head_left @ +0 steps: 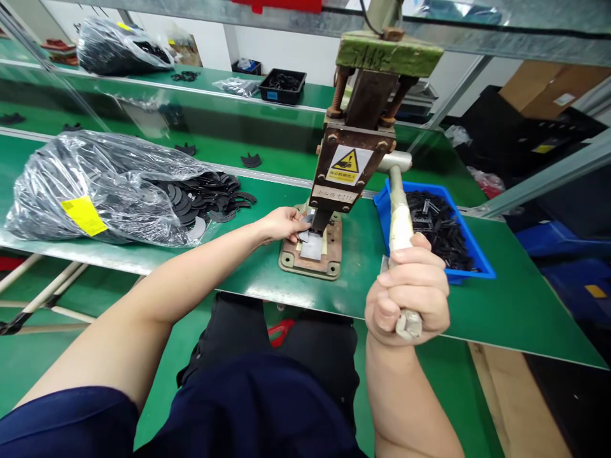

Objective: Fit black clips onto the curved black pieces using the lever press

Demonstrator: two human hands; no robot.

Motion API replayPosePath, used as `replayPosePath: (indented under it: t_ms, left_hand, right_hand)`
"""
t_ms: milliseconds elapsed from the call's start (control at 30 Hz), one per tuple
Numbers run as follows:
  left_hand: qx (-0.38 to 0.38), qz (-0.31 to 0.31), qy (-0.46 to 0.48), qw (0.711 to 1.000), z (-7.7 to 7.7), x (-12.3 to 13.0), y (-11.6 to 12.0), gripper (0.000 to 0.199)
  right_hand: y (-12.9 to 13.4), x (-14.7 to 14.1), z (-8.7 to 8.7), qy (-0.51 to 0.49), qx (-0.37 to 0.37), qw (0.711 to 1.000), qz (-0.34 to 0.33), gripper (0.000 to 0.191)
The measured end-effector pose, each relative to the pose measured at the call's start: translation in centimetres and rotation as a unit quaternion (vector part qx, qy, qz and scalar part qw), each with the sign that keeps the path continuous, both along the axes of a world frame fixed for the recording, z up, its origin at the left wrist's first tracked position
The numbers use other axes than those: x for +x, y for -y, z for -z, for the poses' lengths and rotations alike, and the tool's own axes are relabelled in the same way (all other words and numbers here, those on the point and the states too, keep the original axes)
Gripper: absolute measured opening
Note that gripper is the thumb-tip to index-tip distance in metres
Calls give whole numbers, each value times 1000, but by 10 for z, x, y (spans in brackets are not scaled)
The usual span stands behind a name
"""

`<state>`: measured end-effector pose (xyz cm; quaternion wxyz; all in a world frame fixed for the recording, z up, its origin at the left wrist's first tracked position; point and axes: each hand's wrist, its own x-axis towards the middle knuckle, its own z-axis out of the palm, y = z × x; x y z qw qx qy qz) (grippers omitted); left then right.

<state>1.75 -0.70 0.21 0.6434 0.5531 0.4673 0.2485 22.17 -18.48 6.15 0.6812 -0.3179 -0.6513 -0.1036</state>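
Observation:
A hand-operated press [353, 127] with a yellow warning sticker stands on the green bench in front of me. My right hand [410, 289] is wrapped round its tape-covered lever handle [398, 197]. My left hand [284, 224] is closed in a pinch on a small dark curved piece [307, 222], beside the lower end of the ram [323, 219]. The piece sits above a light metal plate [312, 247] on the press base [291, 261]. My fingers and the ram hide part of it.
To the left, a clear plastic bag [95, 184] spills dark curved pieces [210, 197] onto the bench. A blue bin [484, 264] of black parts stands right of the press. Beyond are a moulded black tray [281, 98] and another full bag [119, 48].

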Motion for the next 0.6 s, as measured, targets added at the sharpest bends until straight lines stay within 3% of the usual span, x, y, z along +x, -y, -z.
replayPosePath:
  t_ms: [167,367,467,600]
  left_hand:
    - [11,30,-72,997,0,8,-11,47]
    - [-33,34,-82,996,0,12,-12,48]
    - [-34,16,-86,996,2,13,-4,46]
    - [51,-18,-61,997,3,11,23,39]
  right_hand:
    - [-2,0,0,2,6,1000,-4,34]
    - [-4,-1,1,-4,18,1000,3,34]
    - [-3,2,1,4,17,1000,0,33]
    - [-4,8,2,17,17,1000,-7,35]
